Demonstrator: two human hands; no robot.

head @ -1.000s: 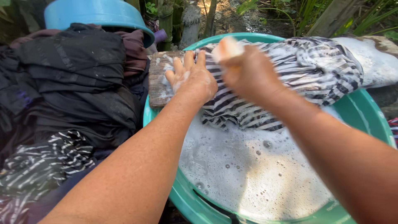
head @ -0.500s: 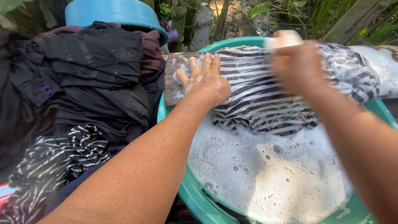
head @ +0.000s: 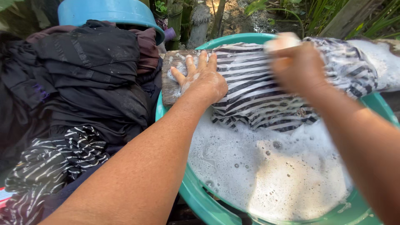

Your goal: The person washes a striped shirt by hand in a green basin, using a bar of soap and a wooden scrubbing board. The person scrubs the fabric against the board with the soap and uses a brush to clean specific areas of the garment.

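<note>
Head view is showing the left hand (head: 203,81) lying flat with fingers spread, pressing a striped shirt (head: 266,89) onto a wooden board (head: 171,75). The right hand (head: 298,66), blurred, is gripping a pale bar of soap (head: 283,41) over the shirt at about one o'clock. The board is resting across a green basin (head: 196,196) full of foamy water (head: 271,171). Dark clothes (head: 87,79) are piling up at nine o'clock, below a blue tub (head: 108,12). The shirt is looking wet and crumpled, its lower edge touching the suds.
</note>
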